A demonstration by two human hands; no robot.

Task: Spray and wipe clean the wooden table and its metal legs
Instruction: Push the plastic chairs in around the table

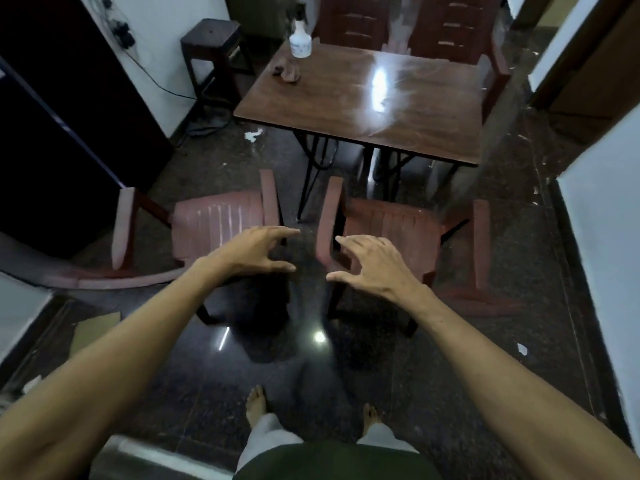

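Reaching out, left hand (258, 249) and right hand (372, 263) spread, holding nothing (spray bottle (300, 39) on wooden table (346, 95))

Two red chairs (221, 216) (391, 220) block the table's (346, 98) near edge, a narrow gap between them.

Wooden table (329, 98) on black legs (306, 183) bears spray bottle (300, 43) and, seemingly, cloth (289, 73).

This looks like a home dining room: a wooden desk (346, 98) ringed by reddish plastic armchairs (391, 223), a dark stool (211, 32) beside a white wall (166, 46), and a polished dark stone floor (467, 358) underfoot.
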